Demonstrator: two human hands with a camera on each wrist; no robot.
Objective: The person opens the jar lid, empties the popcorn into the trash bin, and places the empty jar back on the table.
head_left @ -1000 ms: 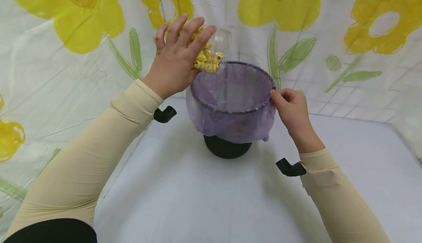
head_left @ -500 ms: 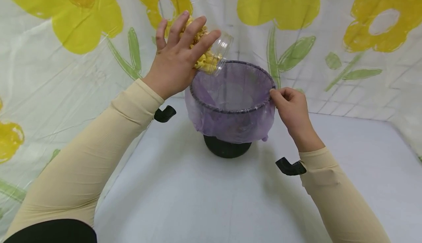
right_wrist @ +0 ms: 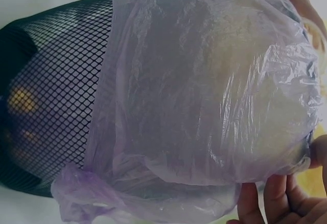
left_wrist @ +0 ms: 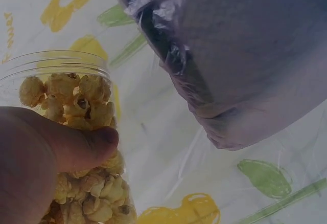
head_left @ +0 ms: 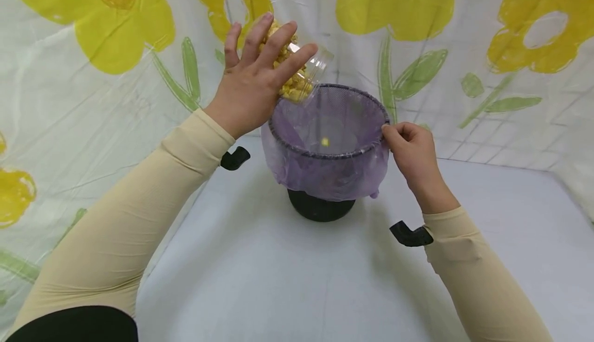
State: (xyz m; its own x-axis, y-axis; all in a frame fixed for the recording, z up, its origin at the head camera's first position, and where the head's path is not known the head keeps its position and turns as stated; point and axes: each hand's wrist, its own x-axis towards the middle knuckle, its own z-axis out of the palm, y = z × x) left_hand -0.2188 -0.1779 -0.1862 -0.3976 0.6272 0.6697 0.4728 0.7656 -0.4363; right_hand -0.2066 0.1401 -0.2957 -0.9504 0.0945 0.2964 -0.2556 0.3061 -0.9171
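Note:
My left hand [head_left: 250, 86] grips a clear plastic jar [head_left: 321, 64] of yellow popcorn [head_left: 295, 90], tilted mouth-down to the right above the wastebasket. In the left wrist view, the thumb [left_wrist: 84, 144] lies across the jar's side. A small yellow popcorn piece [head_left: 325, 141] shows inside the wastebasket opening. The black mesh wastebasket [right_wrist: 71, 75] stands upright, lined with a thin purple bin bag [head_left: 325, 179] folded over its rim. On the right side of that rim, my right hand [head_left: 413, 151] pinches the bag edge. Yellow spots [right_wrist: 23, 100] show through the mesh low down.
The wastebasket stands on a white table [head_left: 278, 270]. Behind it hangs a white sheet [head_left: 297, 1] printed with yellow flowers. Black curved pieces [head_left: 411, 233] stick out from both wrists. A dark rounded shape [head_left: 79, 326] fills the lower left corner.
The left hand has shifted slightly right and tipped the jar further down. A yellow popcorn piece now shows in the wastebasket opening. The right hand keeps its place on the rim.

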